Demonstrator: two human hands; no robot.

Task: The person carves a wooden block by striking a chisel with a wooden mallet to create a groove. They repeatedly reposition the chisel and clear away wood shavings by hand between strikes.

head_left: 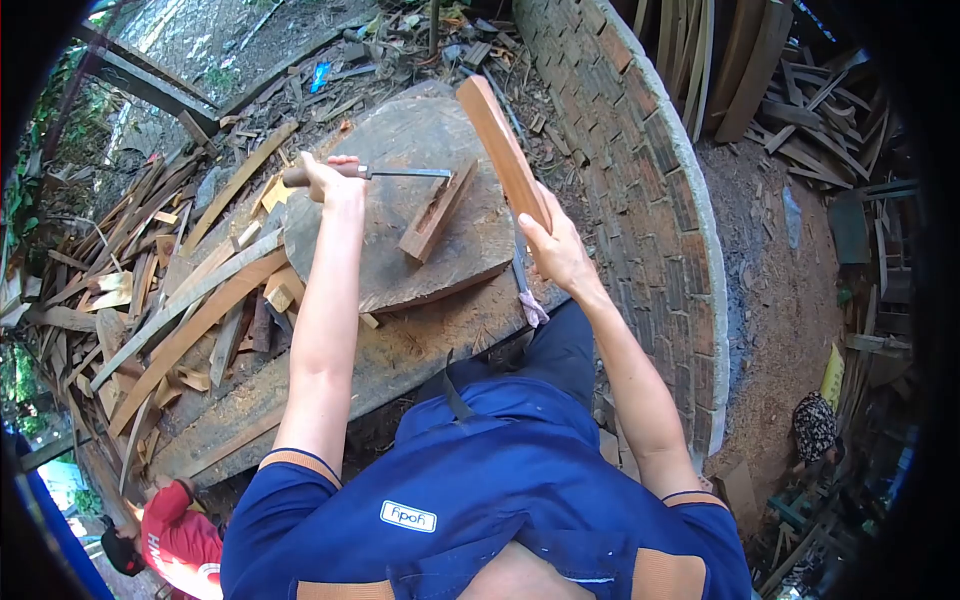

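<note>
My left hand (328,182) is closed round the wooden handle of a chisel (410,173). The chisel's metal blade points right, its tip at a grooved wood block (440,212) that lies on a large round stump (330,240). My right hand (556,243) grips a long reddish wooden piece (503,150), raised at a slant above the stump's right side. Below it, close to my right hand, a tool with a cloth-wrapped end (532,308) lies at the stump's edge.
Scrap wood (150,290) is piled on the left. A curved brick wall (640,190) runs along the right. A person in a red shirt (180,535) is at the lower left, and someone in patterned clothing (815,428) is at the far right.
</note>
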